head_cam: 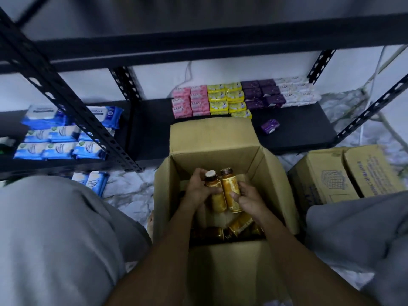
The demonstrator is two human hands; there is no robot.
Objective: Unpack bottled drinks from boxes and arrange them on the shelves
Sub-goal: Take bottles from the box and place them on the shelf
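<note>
1. A black metal shelf (298,133) stands on a marbled floor (128,195), with blue wipe packs (59,140) at far left and coloured soap bars (220,100) further right.
2. Over the open cardboard box (163,195), near centre, the left hand (198,191) curls its fingers round a white-capped golden bottle (215,191).
3. The right hand (249,199) wraps a brown-capped golden bottle (230,188) just beside it; more bottles (234,228) lie in the box beneath.
4. A closed carton (344,173) sits at right.

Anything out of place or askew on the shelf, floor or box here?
Yes. One purple soap bar lies alone and tilted on the bottom shelf, apart from the neat purple stacks. Blue wipe packs sit on the floor, not shelved. In the open box, the remaining bottles lie tumbled on their sides.
</note>
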